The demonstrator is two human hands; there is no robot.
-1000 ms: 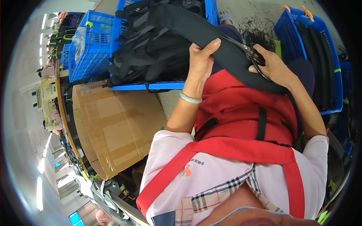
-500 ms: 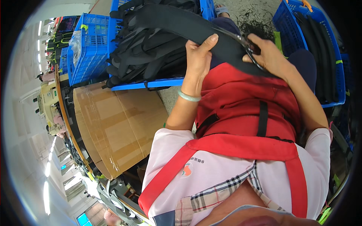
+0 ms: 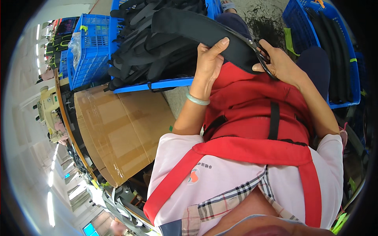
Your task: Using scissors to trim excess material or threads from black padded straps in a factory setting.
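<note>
My left hand (image 3: 211, 59) grips a long, curved black fabric strip (image 3: 183, 28), thumb on top and fingers beneath. The strip stretches from over the left-hand crate to above my lap. In my right hand (image 3: 280, 63) is a pair of scissors (image 3: 263, 63), fingers through the dark handles. Their blades lie along the strip's far edge, pointing up and to the left. Whether the blades are closed on the fabric cannot be made out. A red apron (image 3: 252, 114) covers my lap under the strip's near end.
A blue crate (image 3: 153, 85) heaped with similar black strips stands ahead on the left. Another blue crate (image 3: 356, 84) at the right holds more long black pieces. Black scraps (image 3: 267, 29) litter the floor between them. A cardboard box (image 3: 122, 126) sits at my left.
The strip's far end has swung slightly right and down. My right hand and the scissors have shifted a little left. Both hands keep their hold.
</note>
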